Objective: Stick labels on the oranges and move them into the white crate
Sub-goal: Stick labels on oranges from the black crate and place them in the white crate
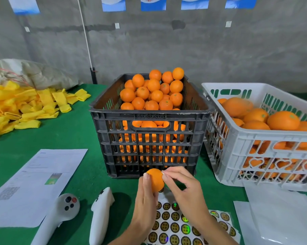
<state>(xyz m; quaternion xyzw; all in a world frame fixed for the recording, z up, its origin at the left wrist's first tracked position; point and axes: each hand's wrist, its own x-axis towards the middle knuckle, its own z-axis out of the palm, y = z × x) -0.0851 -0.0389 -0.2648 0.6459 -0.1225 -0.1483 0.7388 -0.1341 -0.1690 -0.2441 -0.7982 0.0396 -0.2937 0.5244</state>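
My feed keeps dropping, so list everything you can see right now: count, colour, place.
black crate: one, black, table centre, heaped with oranges
white crate: one, white, right of black crate, partly filled with oranges
held orange: one, orange, in front of black crate
sticker sheet: one, round gold-and-black labels, near edge under the hands
foam sleeves: many, yellow, piled far left
sack: one, grey, behind the sleeves
printed paper: one, white, near left
controllers: two, white, beside the paper
plastic sheets: white, near right
table cover: green
left hand: holds the orange
right hand: fingertips on the orange
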